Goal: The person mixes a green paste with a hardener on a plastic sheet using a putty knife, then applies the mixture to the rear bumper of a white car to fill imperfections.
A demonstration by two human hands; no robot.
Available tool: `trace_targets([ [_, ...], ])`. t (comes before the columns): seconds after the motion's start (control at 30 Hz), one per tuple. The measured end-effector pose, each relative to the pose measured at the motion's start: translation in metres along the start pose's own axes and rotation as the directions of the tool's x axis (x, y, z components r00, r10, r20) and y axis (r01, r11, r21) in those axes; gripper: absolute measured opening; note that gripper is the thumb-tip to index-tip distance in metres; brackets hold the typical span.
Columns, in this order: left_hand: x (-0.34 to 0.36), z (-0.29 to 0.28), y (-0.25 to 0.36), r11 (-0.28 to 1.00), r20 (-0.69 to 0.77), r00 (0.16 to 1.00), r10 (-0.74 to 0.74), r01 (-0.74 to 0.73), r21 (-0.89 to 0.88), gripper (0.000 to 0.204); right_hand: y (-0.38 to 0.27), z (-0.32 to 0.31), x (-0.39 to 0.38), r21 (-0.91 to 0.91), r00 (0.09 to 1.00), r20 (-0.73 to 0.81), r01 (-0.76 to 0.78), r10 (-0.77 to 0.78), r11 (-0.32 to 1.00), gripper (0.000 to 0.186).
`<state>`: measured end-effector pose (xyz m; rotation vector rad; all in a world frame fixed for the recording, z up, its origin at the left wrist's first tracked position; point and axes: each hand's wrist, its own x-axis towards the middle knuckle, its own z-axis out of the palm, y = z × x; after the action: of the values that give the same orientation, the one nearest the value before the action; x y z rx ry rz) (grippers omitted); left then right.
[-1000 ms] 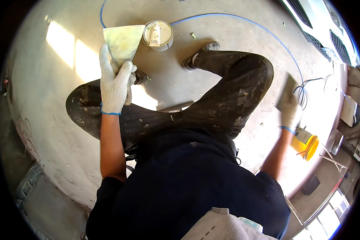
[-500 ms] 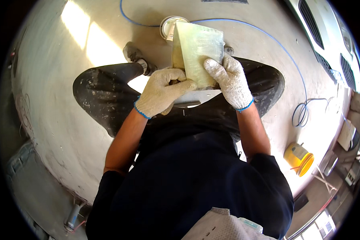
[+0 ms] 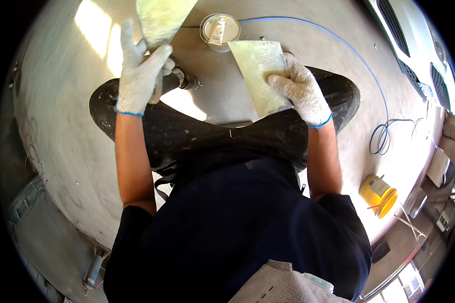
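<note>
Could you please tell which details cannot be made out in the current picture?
In the head view:
Far end of the wide scraper: cut off by the upper edge.
Grip of the left hand on it: mostly hidden behind the hand.
Most fingers of the right hand: hidden by the pale flat plate.
Rest of the white car: cut off by the dark rim.

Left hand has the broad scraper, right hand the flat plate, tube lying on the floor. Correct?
Wrong on the tube: head view shows it lying on the round can. Left hand has the broad scraper, right hand the flat plate.
</note>
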<state>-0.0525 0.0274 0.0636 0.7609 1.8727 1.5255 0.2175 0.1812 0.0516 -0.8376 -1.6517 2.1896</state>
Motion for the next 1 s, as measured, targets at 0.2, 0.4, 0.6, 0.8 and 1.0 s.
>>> trace_targets([
  [0.2,-0.018,-0.021,-0.02,0.946,0.17,0.961,-0.22,0.252,-0.203,0.027,0.002,-0.009,0.008,-0.314,0.981,-0.163,0.051,-0.107,0.948,0.037],
  [0.4,-0.055,0.032,-0.024,0.81,0.619,0.738,-0.27,0.522,-0.268,0.032,-0.003,-0.002,0.015,-0.896,0.628,0.289,0.443,-0.723,0.027,0.06],
  [0.6,-0.033,0.033,-0.054,0.294,0.548,0.746,-0.379,0.658,-0.693,0.034,-0.02,-0.011,0.019,-0.829,0.66,0.427,0.558,-0.619,0.023,0.068],
  [0.8,-0.054,0.059,-0.029,0.704,0.566,0.787,-0.247,0.547,-0.453,0.023,0.009,0.027,0.022,-0.561,0.788,-0.084,0.468,-0.61,0.682,0.041],
  [1.0,-0.039,0.04,-0.042,0.545,0.304,0.918,-0.256,0.397,-0.739,0.034,0.013,0.031,0.013,-0.486,0.882,0.041,0.429,-0.47,0.762,0.039],
])
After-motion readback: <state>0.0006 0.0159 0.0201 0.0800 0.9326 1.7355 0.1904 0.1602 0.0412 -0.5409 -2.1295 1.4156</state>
